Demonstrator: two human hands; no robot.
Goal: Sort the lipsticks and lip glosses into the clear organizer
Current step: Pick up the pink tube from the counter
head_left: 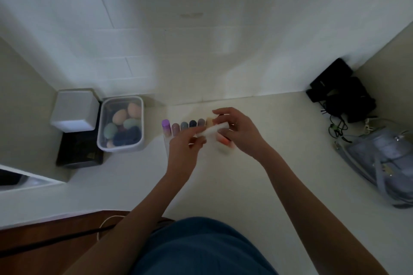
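Note:
A clear organizer stands on the white counter near the back wall, its walls hard to make out. Several lip products stand upright in a row in it, from a purple-capped tube on the left to darker caps toward the right. Both hands hold a white tube level above the row: my left hand pinches its left end and my right hand grips its right end. A pink-orange tube shows under my right hand.
A clear tub of egg-shaped makeup sponges sits to the left, beside a white box stacked on a black box. Black items and cables fill the back right corner. A translucent bag lies at the right.

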